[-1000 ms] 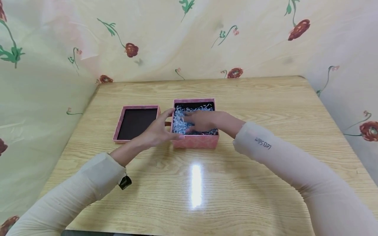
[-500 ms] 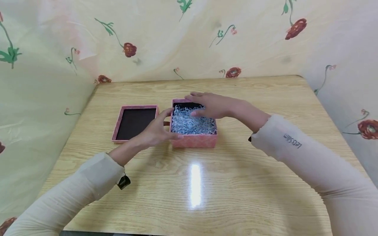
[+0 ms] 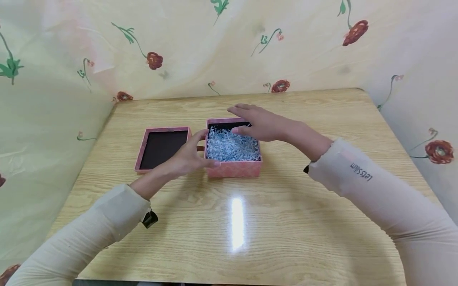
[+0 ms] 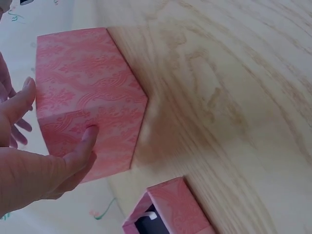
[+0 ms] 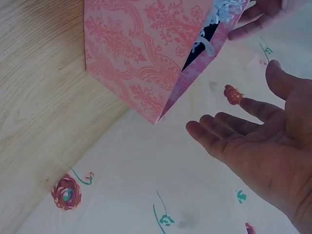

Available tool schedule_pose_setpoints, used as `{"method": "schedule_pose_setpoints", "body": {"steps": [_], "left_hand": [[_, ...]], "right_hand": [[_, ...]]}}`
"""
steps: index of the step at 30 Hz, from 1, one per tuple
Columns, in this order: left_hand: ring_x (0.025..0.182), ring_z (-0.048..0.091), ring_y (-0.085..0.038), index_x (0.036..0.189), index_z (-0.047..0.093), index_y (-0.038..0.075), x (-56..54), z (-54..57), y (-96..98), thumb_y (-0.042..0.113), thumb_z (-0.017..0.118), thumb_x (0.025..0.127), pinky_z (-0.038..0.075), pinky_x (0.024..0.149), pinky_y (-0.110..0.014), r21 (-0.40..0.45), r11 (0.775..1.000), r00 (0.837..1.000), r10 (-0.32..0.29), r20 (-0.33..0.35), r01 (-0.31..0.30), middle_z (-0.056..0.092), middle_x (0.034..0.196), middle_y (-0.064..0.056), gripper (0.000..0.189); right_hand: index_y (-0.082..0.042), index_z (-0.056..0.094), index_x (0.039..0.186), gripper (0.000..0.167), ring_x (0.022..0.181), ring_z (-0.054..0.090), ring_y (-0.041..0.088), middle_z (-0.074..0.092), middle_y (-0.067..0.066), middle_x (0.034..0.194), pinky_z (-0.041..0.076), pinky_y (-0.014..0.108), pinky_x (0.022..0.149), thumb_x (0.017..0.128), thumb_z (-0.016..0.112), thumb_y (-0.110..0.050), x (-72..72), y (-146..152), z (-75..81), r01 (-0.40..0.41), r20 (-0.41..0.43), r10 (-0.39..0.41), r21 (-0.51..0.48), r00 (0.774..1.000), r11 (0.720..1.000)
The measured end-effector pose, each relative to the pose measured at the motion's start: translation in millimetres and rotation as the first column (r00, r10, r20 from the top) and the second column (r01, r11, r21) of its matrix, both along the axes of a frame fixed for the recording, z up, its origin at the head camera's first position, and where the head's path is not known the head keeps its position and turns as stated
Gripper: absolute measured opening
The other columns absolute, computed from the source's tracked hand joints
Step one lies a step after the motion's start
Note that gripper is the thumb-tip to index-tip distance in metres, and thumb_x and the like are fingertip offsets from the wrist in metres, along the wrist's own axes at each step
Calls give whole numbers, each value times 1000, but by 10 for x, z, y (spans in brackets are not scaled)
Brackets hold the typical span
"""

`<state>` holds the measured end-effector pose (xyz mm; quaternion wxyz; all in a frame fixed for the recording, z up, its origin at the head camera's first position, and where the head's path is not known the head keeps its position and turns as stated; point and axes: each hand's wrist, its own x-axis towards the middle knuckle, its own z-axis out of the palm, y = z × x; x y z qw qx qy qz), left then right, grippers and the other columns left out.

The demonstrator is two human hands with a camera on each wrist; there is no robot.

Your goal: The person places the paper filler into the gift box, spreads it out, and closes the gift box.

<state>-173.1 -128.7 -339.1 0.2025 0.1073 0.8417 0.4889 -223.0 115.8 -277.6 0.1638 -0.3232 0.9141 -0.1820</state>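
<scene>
A pink patterned box (image 3: 234,170) stands in the middle of the table in the head view, filled with pale blue shredded paper (image 3: 232,147). Black lining shows along its far inner wall. My left hand (image 3: 187,157) holds the box at its left side. The thumb lies at the front rim and the fingers are against the left wall, as the left wrist view also shows. My right hand (image 3: 266,123) hovers over the far right part of the box, fingers extended. In the right wrist view its palm faces the camera with nothing in it, apart from the box.
The pink box lid (image 3: 144,153), black inside, lies upturned left of the box, close under the left forearm. A wooden table (image 3: 279,222) carries both. Flower-printed sheeting (image 3: 186,47) hangs behind the table and at both sides.
My right hand has lifted out of the shredded paper and moved back and to the right, uncovering the filling. My left hand has stayed at the box's left side.
</scene>
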Motion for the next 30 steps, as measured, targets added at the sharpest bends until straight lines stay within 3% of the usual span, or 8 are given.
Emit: {"method": "schedule_pose_setpoints", "body": {"steps": [11,20,24,30], "left_hand": [[135,36,-34,155,14,15,6,120,-160,27,75,85,42,100,-49,31,999,1000,23,9,-23,22,156,-11,93],[136,35,-35,154,16,10,18,135,-348,32,67,91,37,105,-51,-77,995,998,57,-25,-58,24,155,-13,85],[136,34,-36,154,19,8,-1,149,-458,34,63,94,36,105,-52,-181,978,993,90,-77,-103,26,155,-17,78],[138,30,-40,152,20,1,-52,185,-709,35,56,98,30,108,-54,-342,923,980,133,-146,-177,26,153,-23,73]], "right_hand": [[-13,33,151,59,145,18,32,25,15,156,14,52,115,99,53,-34,42,-131,-10,10,-30,-13,-94,999,996],[-8,35,149,59,144,22,31,30,15,154,19,48,115,99,55,-29,65,-243,-49,35,-17,-37,-140,999,990],[-9,35,150,58,143,24,29,32,13,153,21,46,115,99,55,-28,77,-333,-113,44,5,-44,-165,999,985],[-13,30,152,59,143,24,25,31,8,155,25,43,114,100,53,-30,152,-514,-153,74,53,-64,-211,997,975]]}}
